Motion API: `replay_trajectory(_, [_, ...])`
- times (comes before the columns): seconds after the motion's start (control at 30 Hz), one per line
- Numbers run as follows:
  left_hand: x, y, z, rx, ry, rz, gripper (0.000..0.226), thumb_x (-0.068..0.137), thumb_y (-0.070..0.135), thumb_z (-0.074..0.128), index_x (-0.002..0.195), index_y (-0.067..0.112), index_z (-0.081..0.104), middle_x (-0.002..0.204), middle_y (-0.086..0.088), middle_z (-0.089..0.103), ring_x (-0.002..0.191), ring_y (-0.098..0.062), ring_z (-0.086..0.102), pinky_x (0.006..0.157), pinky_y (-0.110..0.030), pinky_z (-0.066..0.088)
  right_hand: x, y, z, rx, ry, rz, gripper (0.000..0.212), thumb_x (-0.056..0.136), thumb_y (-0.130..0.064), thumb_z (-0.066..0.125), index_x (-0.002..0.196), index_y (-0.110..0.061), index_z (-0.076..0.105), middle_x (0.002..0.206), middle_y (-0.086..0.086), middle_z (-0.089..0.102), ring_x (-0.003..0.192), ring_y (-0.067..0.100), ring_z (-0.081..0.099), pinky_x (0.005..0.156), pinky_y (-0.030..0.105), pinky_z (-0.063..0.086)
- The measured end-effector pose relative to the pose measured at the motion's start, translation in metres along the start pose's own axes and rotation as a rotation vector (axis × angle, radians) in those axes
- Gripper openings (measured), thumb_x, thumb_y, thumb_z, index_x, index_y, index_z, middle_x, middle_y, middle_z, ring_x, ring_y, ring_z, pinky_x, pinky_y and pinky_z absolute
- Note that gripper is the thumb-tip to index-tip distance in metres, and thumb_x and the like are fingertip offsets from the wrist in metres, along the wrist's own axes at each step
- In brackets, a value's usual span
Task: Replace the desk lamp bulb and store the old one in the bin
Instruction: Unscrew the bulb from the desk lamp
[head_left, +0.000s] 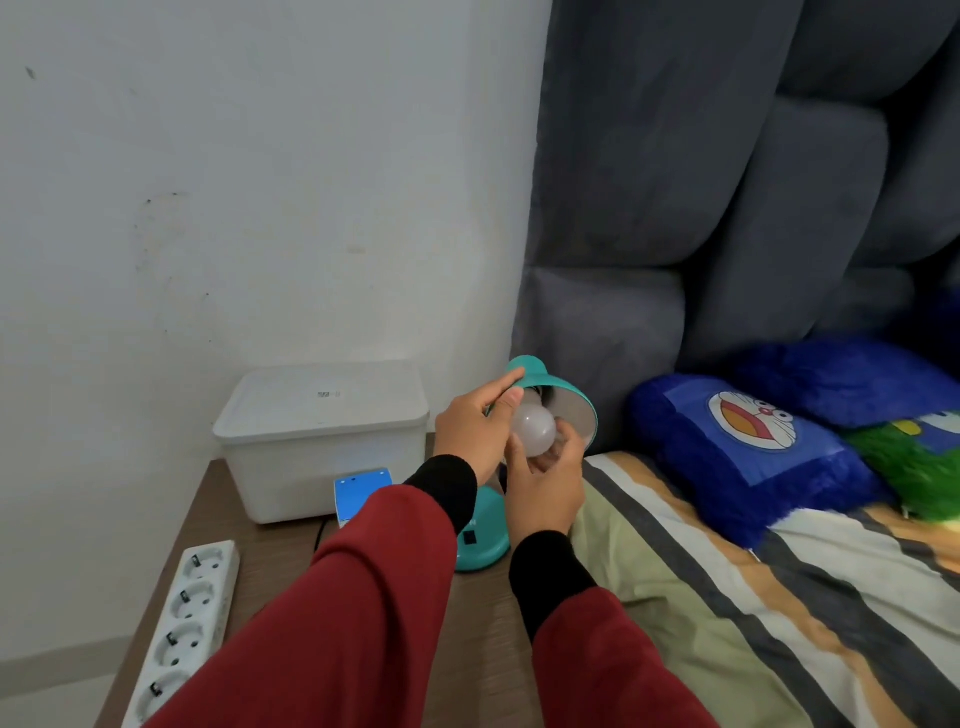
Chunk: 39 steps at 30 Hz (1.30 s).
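A teal desk lamp stands on the wooden bedside table (260, 566), its round base (483, 540) partly behind my arms. Its shade (571, 410) is tipped toward me, showing the white inside. My left hand (475, 426) grips the top of the shade, fingers over its teal neck. My right hand (545, 478) cups a white frosted bulb (532, 428) from below, at the mouth of the shade. Whether the bulb sits in the socket cannot be told. A white lidded plastic bin (322, 441) stands at the back of the table against the wall, lid on.
A small blue box (358, 493) lies in front of the bin. A white power strip (182, 618) lies along the table's left edge. To the right is a bed with a striped cover (753, 597), blue cartoon pillows (748, 447) and a grey padded headboard (727, 182).
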<state>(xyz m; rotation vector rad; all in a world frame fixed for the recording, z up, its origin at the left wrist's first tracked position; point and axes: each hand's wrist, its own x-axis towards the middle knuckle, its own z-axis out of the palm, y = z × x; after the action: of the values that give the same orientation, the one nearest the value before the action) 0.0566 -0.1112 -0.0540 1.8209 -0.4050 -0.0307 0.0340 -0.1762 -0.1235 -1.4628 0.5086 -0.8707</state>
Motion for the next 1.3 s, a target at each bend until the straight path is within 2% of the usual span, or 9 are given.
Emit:
replay_trajectory(0.17, [0.002, -0.002, -0.001, -0.033, -0.033, -0.016, 0.032, 0.095, 0.032, 0.051, 0.126, 0.034, 0.057, 0.136, 0.006, 0.056, 0.13, -0.011, 0.046, 0.111, -0.025, 0.035, -0.001, -0.002, -0.005, -0.285, 0.025, -0.271, 0.061, 0.079, -0.011, 0.072, 0.134, -0.017, 0.046, 0.129, 0.007, 0.046, 0.116, 0.015, 0.046, 0.098, 0.031, 0.046])
replay_trajectory(0.3, [0.004, -0.004, -0.003, -0.043, -0.057, -0.013, 0.032, 0.094, 0.032, 0.052, 0.125, 0.036, 0.058, 0.136, 0.006, 0.056, 0.13, -0.012, 0.047, 0.112, -0.03, 0.036, 0.0, -0.002, -0.003, -0.142, -0.001, -0.036, 0.073, 0.076, -0.025, 0.076, 0.138, -0.021, 0.039, 0.127, 0.005, 0.053, 0.106, 0.019, 0.058, 0.092, 0.033, 0.052])
replay_trajectory(0.47, [0.005, -0.005, -0.005, -0.061, -0.074, -0.012, 0.033, 0.094, 0.031, 0.053, 0.126, 0.033, 0.057, 0.136, 0.005, 0.056, 0.13, -0.011, 0.046, 0.111, -0.025, 0.035, -0.003, -0.004, -0.004, -0.327, -0.009, -0.248, 0.068, 0.079, -0.013, 0.071, 0.139, -0.017, 0.04, 0.136, 0.008, 0.044, 0.123, 0.02, 0.045, 0.103, 0.036, 0.044])
replay_trajectory(0.6, [0.007, -0.006, -0.004, -0.068, -0.075, -0.009, 0.032, 0.094, 0.031, 0.053, 0.125, 0.035, 0.058, 0.136, 0.005, 0.056, 0.13, -0.011, 0.046, 0.112, -0.027, 0.035, 0.001, -0.008, -0.001, -0.186, -0.008, 0.015, 0.073, 0.077, -0.03, 0.074, 0.139, -0.02, 0.037, 0.133, 0.01, 0.052, 0.106, 0.02, 0.058, 0.091, 0.026, 0.048])
replay_trajectory(0.73, [0.008, -0.007, -0.005, -0.082, -0.079, -0.009, 0.032, 0.093, 0.031, 0.054, 0.125, 0.034, 0.058, 0.135, 0.005, 0.056, 0.129, -0.011, 0.047, 0.107, -0.023, 0.037, -0.002, -0.009, 0.001, -0.314, 0.03, -0.206, 0.071, 0.077, -0.014, 0.073, 0.139, -0.016, 0.039, 0.136, 0.01, 0.043, 0.125, 0.023, 0.044, 0.104, 0.039, 0.044])
replay_trajectory(0.87, [0.007, -0.008, -0.005, -0.095, -0.08, -0.022, 0.032, 0.094, 0.031, 0.053, 0.125, 0.036, 0.058, 0.136, 0.004, 0.056, 0.129, -0.012, 0.047, 0.111, -0.029, 0.036, -0.002, -0.012, 0.003, -0.188, -0.01, 0.05, 0.073, 0.08, -0.03, 0.072, 0.141, -0.019, 0.034, 0.135, 0.011, 0.051, 0.103, 0.019, 0.056, 0.091, 0.025, 0.046])
replay_trajectory(1.0, [0.007, -0.007, -0.006, -0.093, -0.084, -0.018, 0.032, 0.094, 0.031, 0.053, 0.126, 0.035, 0.057, 0.136, 0.005, 0.056, 0.128, -0.011, 0.047, 0.108, -0.023, 0.036, -0.002, -0.013, 0.001, -0.3, 0.009, -0.161, 0.069, 0.078, -0.008, 0.07, 0.139, -0.016, 0.038, 0.138, 0.01, 0.042, 0.124, 0.025, 0.046, 0.1, 0.026, 0.04])
replay_trajectory(1.17, [0.006, -0.006, -0.005, -0.091, -0.081, -0.02, 0.033, 0.094, 0.031, 0.052, 0.126, 0.034, 0.057, 0.136, 0.004, 0.056, 0.126, -0.011, 0.049, 0.109, -0.026, 0.037, 0.0, -0.015, 0.005, -0.138, 0.039, 0.051, 0.069, 0.08, -0.035, 0.07, 0.138, -0.016, 0.039, 0.134, 0.01, 0.052, 0.123, 0.026, 0.051, 0.1, 0.033, 0.044])
replay_trajectory(1.3, [0.005, -0.005, -0.006, -0.098, -0.081, -0.019, 0.033, 0.094, 0.03, 0.052, 0.127, 0.033, 0.057, 0.136, 0.004, 0.056, 0.128, -0.011, 0.048, 0.108, -0.024, 0.037, 0.0, -0.014, 0.004, -0.283, 0.009, -0.121, 0.069, 0.078, -0.015, 0.072, 0.139, -0.016, 0.039, 0.139, 0.006, 0.043, 0.129, 0.021, 0.043, 0.103, 0.025, 0.037])
